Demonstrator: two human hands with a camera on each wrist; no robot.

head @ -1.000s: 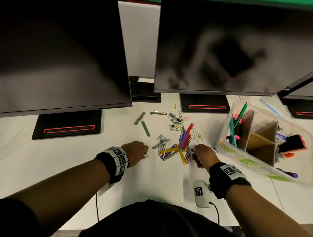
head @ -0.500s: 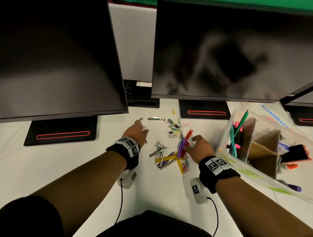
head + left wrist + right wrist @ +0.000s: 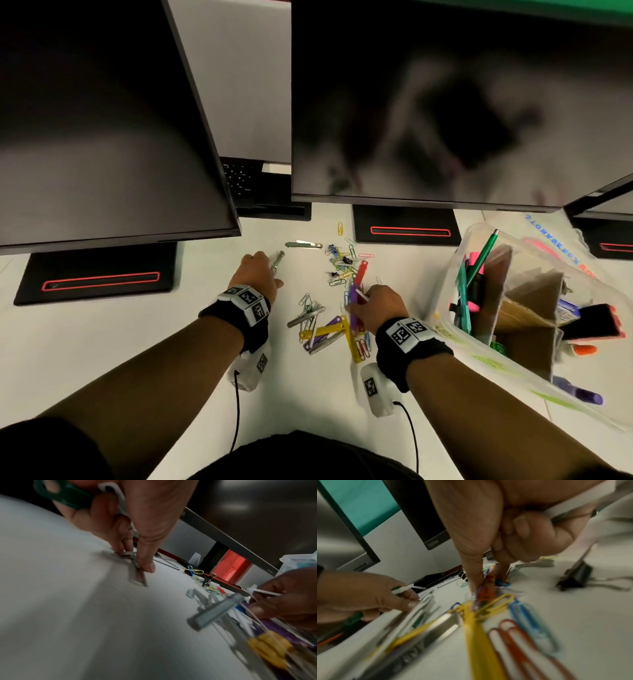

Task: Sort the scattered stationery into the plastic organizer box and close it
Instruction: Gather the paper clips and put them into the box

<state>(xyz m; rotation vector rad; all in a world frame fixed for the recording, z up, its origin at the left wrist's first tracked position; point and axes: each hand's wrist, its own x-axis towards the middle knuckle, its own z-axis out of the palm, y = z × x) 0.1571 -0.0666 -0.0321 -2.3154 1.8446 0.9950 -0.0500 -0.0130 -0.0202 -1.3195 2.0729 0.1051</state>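
My left hand reaches forward on the white desk. Its thumb and fingers pinch a silver metal strip, and a green strip is tucked in the palm. My right hand is at the pile of coloured paper clips and fastener strips. It pinches the red and purple strips, with white strips held in its curled fingers. The clear plastic organizer box stands open at the right, holding pens and cardboard dividers.
Two dark monitors overhang the desk, their black stands behind the clips. A green and silver strip lies ahead of my left hand. A black binder clip sits beside my right hand. Markers lie near the box.
My left hand has moved forward from beside the pile, taken the green strip and now pinches the silver one. My right hand has moved forward onto the red and purple strips.
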